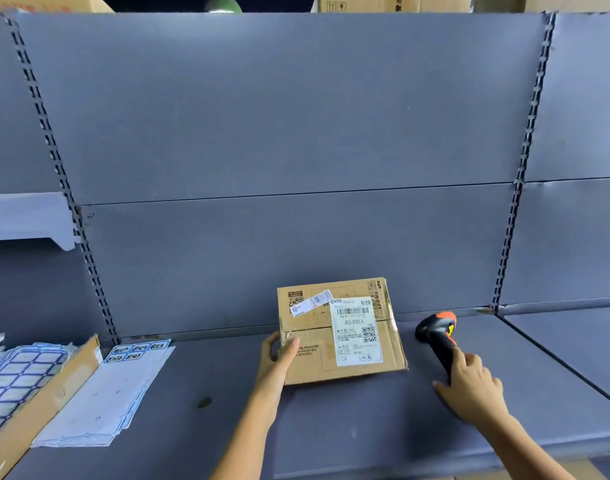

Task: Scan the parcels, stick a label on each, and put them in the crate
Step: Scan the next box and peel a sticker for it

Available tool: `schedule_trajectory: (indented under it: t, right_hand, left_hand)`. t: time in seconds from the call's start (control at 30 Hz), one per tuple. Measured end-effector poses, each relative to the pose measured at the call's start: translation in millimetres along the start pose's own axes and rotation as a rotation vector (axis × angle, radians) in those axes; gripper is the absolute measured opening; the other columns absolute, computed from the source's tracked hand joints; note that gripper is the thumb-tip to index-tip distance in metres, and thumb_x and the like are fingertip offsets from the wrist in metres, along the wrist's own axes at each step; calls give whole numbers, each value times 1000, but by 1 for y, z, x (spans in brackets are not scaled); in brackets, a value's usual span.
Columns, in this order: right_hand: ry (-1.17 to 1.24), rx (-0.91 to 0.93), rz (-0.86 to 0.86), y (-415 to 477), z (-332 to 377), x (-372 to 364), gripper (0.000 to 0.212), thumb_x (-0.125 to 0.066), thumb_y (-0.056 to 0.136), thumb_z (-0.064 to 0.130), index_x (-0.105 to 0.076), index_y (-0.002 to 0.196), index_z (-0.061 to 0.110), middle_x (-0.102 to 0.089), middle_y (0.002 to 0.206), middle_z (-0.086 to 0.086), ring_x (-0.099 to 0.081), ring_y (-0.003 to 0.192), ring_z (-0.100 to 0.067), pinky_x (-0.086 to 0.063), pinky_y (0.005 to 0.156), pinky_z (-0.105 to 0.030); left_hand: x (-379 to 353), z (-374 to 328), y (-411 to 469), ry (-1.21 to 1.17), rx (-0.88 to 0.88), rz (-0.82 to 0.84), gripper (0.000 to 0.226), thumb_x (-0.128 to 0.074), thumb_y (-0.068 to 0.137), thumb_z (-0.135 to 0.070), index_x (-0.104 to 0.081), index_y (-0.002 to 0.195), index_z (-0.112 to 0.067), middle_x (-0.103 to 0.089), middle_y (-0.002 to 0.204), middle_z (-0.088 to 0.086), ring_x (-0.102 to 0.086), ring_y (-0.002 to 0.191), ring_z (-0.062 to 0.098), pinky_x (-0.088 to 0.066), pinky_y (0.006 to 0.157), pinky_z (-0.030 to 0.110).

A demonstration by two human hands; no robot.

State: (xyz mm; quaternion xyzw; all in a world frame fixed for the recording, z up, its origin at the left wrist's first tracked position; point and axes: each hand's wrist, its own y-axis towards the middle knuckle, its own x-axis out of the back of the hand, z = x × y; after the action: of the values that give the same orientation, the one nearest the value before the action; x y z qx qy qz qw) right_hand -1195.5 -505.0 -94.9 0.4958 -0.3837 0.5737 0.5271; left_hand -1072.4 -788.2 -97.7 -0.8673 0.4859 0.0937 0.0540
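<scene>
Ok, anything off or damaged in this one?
Minor only: the small barcode sticker on the parcel sits askew beside the main label, and a dark smudge marks the shelf. The left hand holds the parcel, the right hand the scanner.

parcel (341,332) – white label (357,332) reads "855 855ca", "标快", "ca"

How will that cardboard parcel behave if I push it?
Likely stiff: the cardboard parcel keeps flat faces and crisp edges. Lying flat on the shelf, it should slide rather than tip. The glossy tape by the left hand may be slick.
</scene>
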Motion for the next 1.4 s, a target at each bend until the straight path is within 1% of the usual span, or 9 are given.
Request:
schedule_trajectory:
  t: [0.13,0.23,0.3,0.43,0.6,0.9,1.03,1.27,1.4]
  right_hand:
    - [210,-70,63,8,6,-3,39,-55,82,18,-40,116,6,-33,104,-8,-57,98,-38,-46,81,-39]
    - [836,-184,108,6,13,14,21,-58,76,16,-48,87,1,-44,83,-14,-47,65,-27,-37,59,-31]
    - [1246,-189,71,-7,20,25,9,-53,83,3,-44,85,2,-42,67,-11,-33,55,-20,-26,52,-29]
    - [1576,-8,108,-50,45,50,23,-45,86,-13,-43,88,11,-40,61,-9,-33,52,-20,-28,48,-29]
    - [1492,210,294,-97,71,62,21,-53,90,-5,-46,86,14,-39,57,-7,-33,48,-16,-31,41,-25]
    - [1351,246,214,-114,82,54,19,-57,89,7,-51,85,24,-39,59,-5,-34,48,-14,-34,44,-27]
    - [1331,247,229,-115,78,53,22,-57,89,6,-51,83,26,-39,58,-5,-34,48,-13,-33,46,-26]
    - [1318,268,254,-117,74,57,32,-56,90,8,-50,75,36,-38,59,-3,-34,51,-15,-33,46,-26]
    - [1182,174,23,-87,60,58,24,-59,92,23,-49,113,26,-52,68,2,-46,55,-16,-39,53,-29]
  left_hand:
    - [0,-3,3,47,-14,48,87,-76,52,-56,-42,128,-29,-70,107,-7,-67,100,12,-51,92,36]
    - [0,-5,4,65,-22,50,84,-75,55,-57,-41,127,-29,-71,104,-7,-67,98,11,-52,85,30]
    - [1,-5,6,59,-33,49,86,-74,52,-59,-41,126,-30,-71,106,-6,-67,99,11,-50,82,27]
    - [2,-7,10,77,-43,71,80,-76,62,-62,-43,127,-27,-71,109,-4,-66,101,11,-49,84,27]
    - [2,-5,11,85,-49,37,98,-79,46,-70,-46,124,-21,-71,108,-2,-67,102,15,-49,94,36]
    - [2,-4,10,77,-40,48,88,-74,53,-60,-43,127,-23,-71,105,-4,-67,100,15,-52,83,32]
    - [-1,-4,10,66,-35,34,72,-74,71,-51,-43,128,-20,-71,105,-4,-67,99,15,-52,82,31]
    - [1,-3,11,66,-20,33,79,-74,61,-53,-43,127,-22,-71,106,-5,-67,100,14,-53,86,36]
    - [0,-4,10,81,-6,42,76,-77,67,-56,-43,128,-26,-69,110,-5,-66,101,12,-51,92,36]
